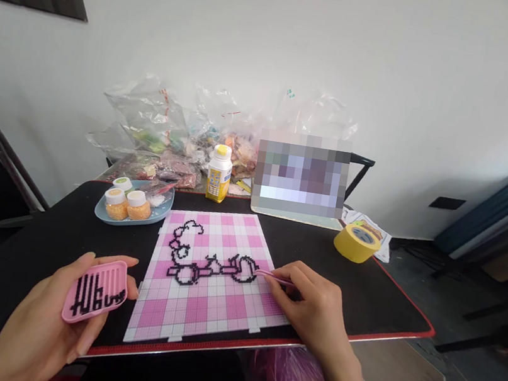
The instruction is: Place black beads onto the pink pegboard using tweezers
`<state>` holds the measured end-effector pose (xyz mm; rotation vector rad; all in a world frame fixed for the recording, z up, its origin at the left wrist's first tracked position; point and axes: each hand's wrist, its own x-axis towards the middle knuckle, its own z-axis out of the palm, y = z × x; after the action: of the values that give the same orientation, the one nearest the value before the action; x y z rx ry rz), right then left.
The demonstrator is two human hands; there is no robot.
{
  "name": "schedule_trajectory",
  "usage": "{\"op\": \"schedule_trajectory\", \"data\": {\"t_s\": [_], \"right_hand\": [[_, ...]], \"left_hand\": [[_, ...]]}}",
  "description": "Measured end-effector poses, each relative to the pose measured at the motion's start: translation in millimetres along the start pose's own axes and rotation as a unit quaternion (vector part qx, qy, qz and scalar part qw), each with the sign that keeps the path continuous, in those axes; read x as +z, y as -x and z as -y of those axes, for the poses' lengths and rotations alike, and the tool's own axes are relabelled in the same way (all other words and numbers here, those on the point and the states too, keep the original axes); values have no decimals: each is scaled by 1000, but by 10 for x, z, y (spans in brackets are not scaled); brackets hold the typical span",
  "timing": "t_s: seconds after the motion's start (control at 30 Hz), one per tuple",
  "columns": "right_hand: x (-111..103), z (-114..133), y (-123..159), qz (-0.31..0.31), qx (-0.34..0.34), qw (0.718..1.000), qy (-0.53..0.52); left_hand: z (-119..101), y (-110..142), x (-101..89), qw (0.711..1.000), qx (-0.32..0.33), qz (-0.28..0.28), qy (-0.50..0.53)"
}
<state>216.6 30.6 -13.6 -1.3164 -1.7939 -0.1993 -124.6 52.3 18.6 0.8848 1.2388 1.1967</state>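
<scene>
My left hand point(67, 309) is closed around a small pink ridged tray point(119, 275), tilted toward me, with black beads lying in its grooves. In my right hand point(310, 294) is a pair of pink tweezers point(276, 277), pinched between thumb and fingers. The tweezers' tip reaches the right end of a black bead outline point(221, 270) on a pink and white checked pegboard point(154, 312). That outline runs in curls up the board's left side and in a line across its middle. Whether a bead sits in the tip is too small to tell.
Left of the board, a blue plate point(102, 214) bears jars of orange beads point(137, 206). Behind stand a yellow and white bottle point(219, 174), plastic bags point(150, 118) and a blurred screen point(302, 172). A yellow tape roll point(357, 243) lies right, on the black red-edged table mat point(390, 300).
</scene>
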Motion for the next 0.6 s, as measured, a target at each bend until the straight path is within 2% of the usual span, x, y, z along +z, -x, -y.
{"op": "schedule_trajectory", "data": {"t_s": [0.27, 0.37, 0.43, 0.53, 0.6], "right_hand": [[-2, -1, 4, -7, 1, 1000, -2], [-24, 6, -38, -21, -22, 1000, 2], [-47, 53, -70, -62, -53, 997, 2], [-85, 233, -80, -126, -86, 988, -23], [-107, 411, -55, -118, -91, 987, -60]], "left_hand": [[-14, -25, -23, 1000, -8, 0, 4], [-37, 39, 33, 1000, -18, 3, 14], [-62, 147, 158, 999, -32, 7, 30], [-96, 360, 459, 998, -37, 15, 46], [-99, 486, 667, 996, -66, 48, 45]]}}
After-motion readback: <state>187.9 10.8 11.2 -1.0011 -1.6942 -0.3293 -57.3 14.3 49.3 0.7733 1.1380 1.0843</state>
